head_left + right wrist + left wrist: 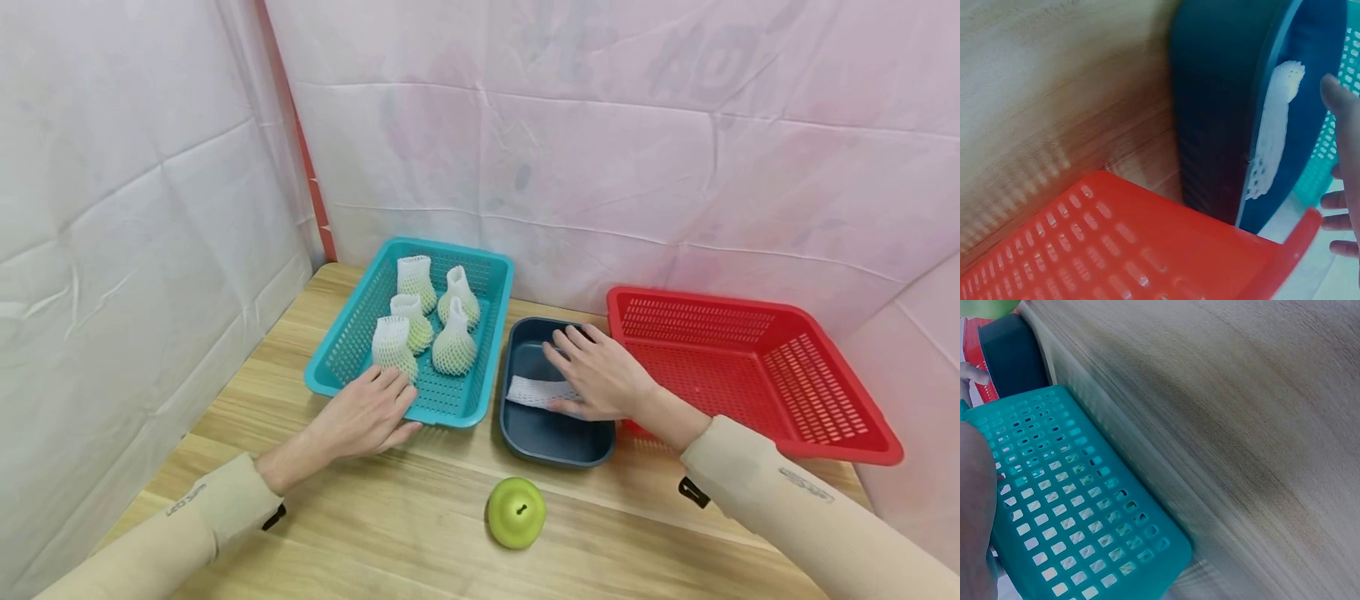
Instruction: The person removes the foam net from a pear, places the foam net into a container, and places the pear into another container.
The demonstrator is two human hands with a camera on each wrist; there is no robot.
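One green apple (517,512) near the navy bin (555,442), on my remote feed, left hand (370,410) gripping teal basket (447,398) left of it, right hand (600,375) uncurled over the bin's white netting (534,392).

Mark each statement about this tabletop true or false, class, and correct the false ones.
1. Five netted fruits are in the teal basket. True.
2. The bin stands between the teal basket and the red basket. True.
3. In the head view, the red basket is left of the bin. False: it is on the right.
4. The apple sits on the table. True.
5. A hand holds the apple. False: the left hand is at the teal basket's near rim, the right hand over the bin.
6. The apple is in the bin. False: a white net lies there.
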